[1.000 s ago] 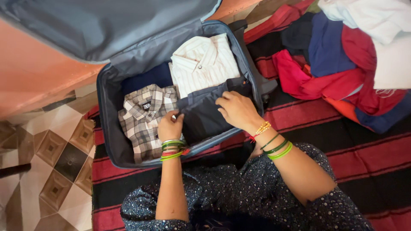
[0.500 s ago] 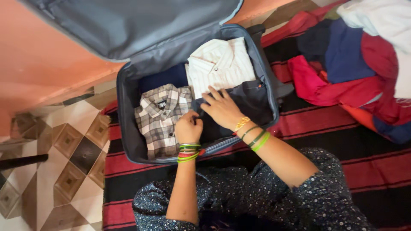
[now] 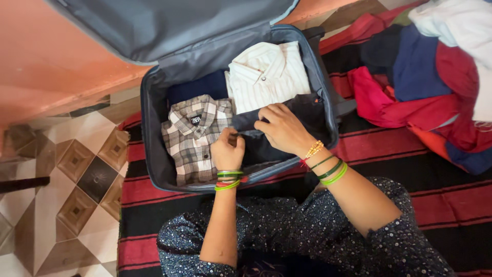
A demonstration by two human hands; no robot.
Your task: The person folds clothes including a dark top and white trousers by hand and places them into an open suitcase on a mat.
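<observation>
An open dark blue suitcase lies on a striped mat, lid up against the wall. Inside it are a folded grey checked shirt, a folded white striped shirt, a navy garment under them, and a dark folded garment at the near right. My left hand pinches the dark garment's left edge, next to the checked shirt. Over that garment's top edge my right hand curls and grips the cloth. Both wrists wear green bangles.
A heap of loose clothes in red, navy and white lies at the right on the red and black striped mat. Patterned floor tiles are at the left. An orange wall stands behind the suitcase.
My right hand slid left across the dark garment, then came back right and closed on its top edge. My left hand stayed at the garment's left edge. The view shifted slightly.
</observation>
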